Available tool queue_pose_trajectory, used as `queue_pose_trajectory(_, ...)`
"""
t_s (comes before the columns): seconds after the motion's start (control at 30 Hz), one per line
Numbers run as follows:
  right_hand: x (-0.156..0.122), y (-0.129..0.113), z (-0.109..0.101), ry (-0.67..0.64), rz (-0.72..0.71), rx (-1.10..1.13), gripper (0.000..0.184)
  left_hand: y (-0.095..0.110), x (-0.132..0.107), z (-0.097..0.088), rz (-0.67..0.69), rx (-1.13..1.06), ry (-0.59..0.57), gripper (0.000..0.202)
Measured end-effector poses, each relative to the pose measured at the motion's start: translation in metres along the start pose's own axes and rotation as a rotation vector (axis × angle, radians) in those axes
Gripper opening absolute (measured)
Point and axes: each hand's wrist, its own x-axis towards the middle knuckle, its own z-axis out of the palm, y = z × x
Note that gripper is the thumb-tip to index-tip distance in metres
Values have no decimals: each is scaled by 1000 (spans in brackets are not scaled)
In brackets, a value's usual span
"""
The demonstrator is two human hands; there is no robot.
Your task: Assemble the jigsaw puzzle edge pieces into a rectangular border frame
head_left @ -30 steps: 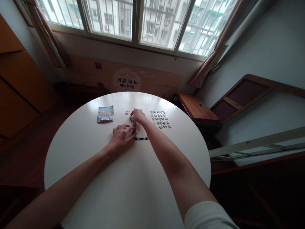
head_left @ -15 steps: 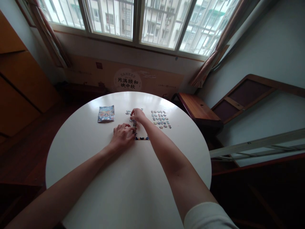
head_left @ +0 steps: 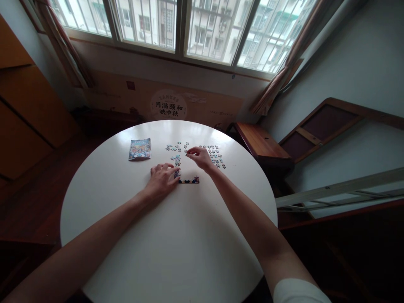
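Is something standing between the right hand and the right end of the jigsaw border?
Nothing visible: only bare tabletop lies between the right hand and that end of the jigsaw border. The left hand is at its left side, off this path.

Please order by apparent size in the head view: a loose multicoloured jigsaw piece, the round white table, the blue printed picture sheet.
1. Round white table
2. Blue printed sheet
3. Loose jigsaw piece

Curtains (head_left: 63, 48) and a round table (head_left: 170, 240) suggest a home.
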Motion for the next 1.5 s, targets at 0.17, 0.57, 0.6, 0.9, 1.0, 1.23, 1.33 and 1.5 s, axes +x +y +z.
queue_pose_trajectory(0.17, -39, 14, -19, -54, 15, 114, 11, 1, -1, 0, 11, 4, 15, 40)
queue_pose_trajectory(0.57, -69, 33, -26, -35, -23, 93, 14, 3, -2, -3, -5, 11, -16, 39)
queue_pose_trajectory(0.6, -70, 34, -26, -40, -10, 107, 15, 3, -2, -3, -5, 11, -16, 39)
queue_pose_trajectory(0.9, -71, 35, -24, -40, -18, 75, 12, 0, -2, 1, 55, 4, -24, 41)
queue_pose_trajectory(1.0, -71, 35, -24, -40, -70, -44, 13, -2, -2, 3, 57, 10, -24, 43)
queue_pose_trajectory(1.23, -72, 33, -24, -78, -56, -91, 16, 1, -3, -2, 80, 0, -12, 44)
queue_pose_trajectory(1.33, -72, 32, -23, -74, -67, -95, 15, 3, -3, -4, 81, 4, -21, 45)
queue_pose_trajectory(1.5, -74, 31, -22, -86, -100, -128, 15, 3, -4, -4, 72, 11, -14, 45)
